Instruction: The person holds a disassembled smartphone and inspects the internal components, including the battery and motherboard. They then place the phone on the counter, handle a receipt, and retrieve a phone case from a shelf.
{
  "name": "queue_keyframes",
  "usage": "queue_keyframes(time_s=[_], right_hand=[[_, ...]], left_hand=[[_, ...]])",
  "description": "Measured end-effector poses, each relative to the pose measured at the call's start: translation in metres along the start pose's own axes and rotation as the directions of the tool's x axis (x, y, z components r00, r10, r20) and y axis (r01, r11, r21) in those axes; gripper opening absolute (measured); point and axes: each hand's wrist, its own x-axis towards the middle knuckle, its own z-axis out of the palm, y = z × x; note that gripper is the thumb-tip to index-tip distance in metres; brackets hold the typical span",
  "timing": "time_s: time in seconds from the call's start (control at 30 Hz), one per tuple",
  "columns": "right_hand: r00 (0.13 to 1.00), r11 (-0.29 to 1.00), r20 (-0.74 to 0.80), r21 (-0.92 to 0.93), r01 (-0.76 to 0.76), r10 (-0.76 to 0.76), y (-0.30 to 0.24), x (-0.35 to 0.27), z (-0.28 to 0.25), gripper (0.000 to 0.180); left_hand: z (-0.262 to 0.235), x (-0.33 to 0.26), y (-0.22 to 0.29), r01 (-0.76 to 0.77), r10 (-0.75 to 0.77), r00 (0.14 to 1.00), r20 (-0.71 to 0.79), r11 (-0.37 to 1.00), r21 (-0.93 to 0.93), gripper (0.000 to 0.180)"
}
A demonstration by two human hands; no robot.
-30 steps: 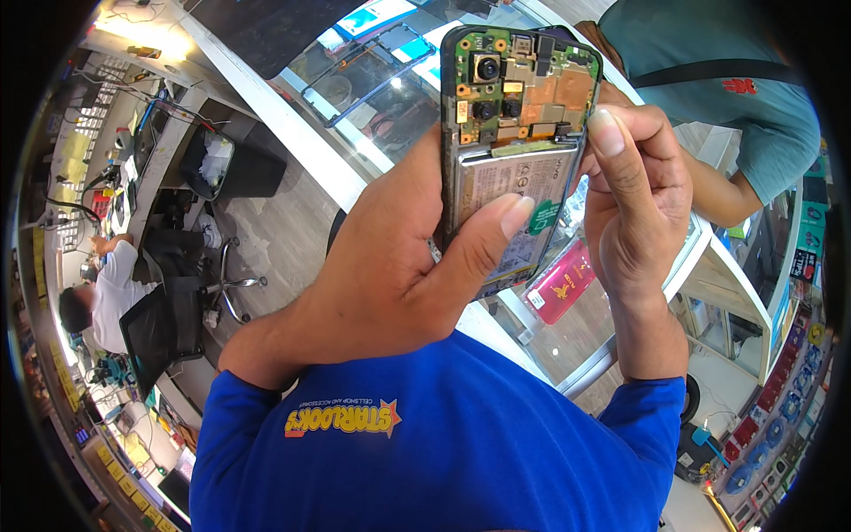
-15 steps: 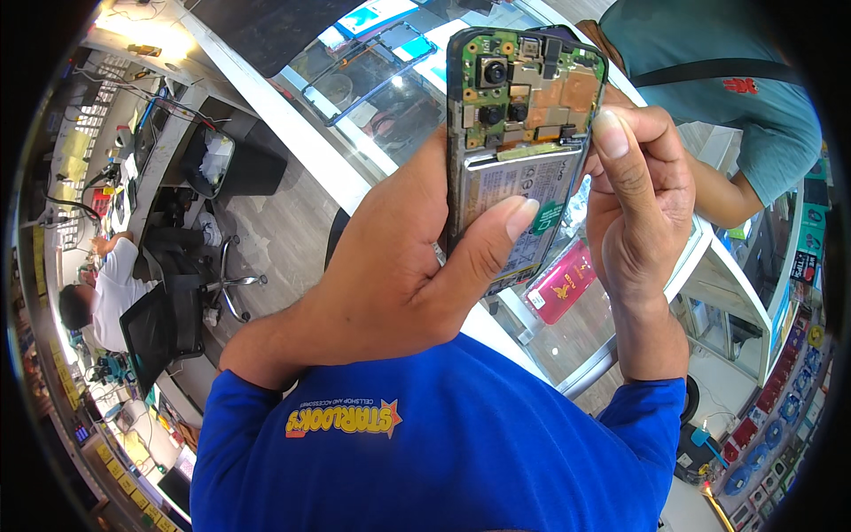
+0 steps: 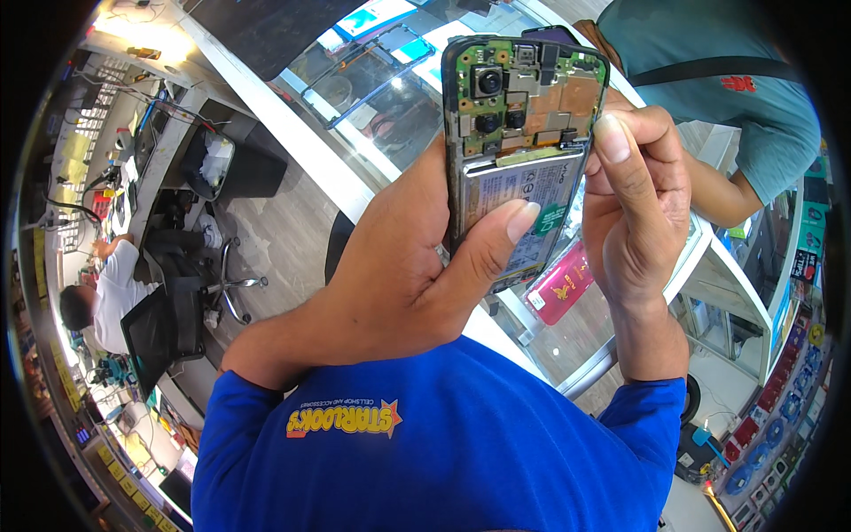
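A smartphone with its back cover off (image 3: 525, 146) is tilted upright in front of me. My left hand (image 3: 394, 266) is closed around its left side, the thumb lying across the silver battery (image 3: 510, 182). Above the battery, the green circuit board (image 3: 470, 133) shows several camera lenses and copper-coloured shielding. At the phone's right edge, beside the lower end of the board, my right hand (image 3: 640, 199) has its thumb and index finger pinched together. Whatever lies between those fingertips is hidden.
Under the phone is a glass-topped counter (image 3: 346, 182) with a phone frame (image 3: 368, 75) on it. A red box (image 3: 563, 285) shows below the phone. A person in a teal shirt (image 3: 709, 53) stands across the counter. Left, another person (image 3: 111, 297) sits near a black bin (image 3: 208, 164).
The phone's top has tipped slightly down and left, and its angle has shifted a little. My left hand keeps its hold; my right hand stays pinched at the edge, nearly still.
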Motion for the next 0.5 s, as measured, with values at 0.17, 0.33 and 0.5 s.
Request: queue_keyframes(time_s=[0.17, 0.33, 0.5], right_hand=[[0.999, 0.998, 0.016, 0.049, -0.04, 0.039, -0.0001, -0.0012, -0.0009, 0.011], [0.994, 0.991, -0.013, 0.078, -0.108, 0.109, -0.0035, -0.0037, -0.0003, 0.013], [0.987, 0.982, -0.026, 0.106, -0.156, 0.16, -0.0073, -0.0039, 0.0017, 0.015]], left_hand=[[0.002, 0.0007, -0.0062, -0.027, 0.027, 1.0, -0.002, 0.999, -0.046, 0.045], [0.0022, 0.0006, -0.0044, 0.002, -0.002, 1.0, 0.004, 0.998, -0.058, 0.044], [0.0018, 0.0004, -0.0054, -0.025, 0.025, 1.0, 0.004, 0.998, -0.053, 0.044]])
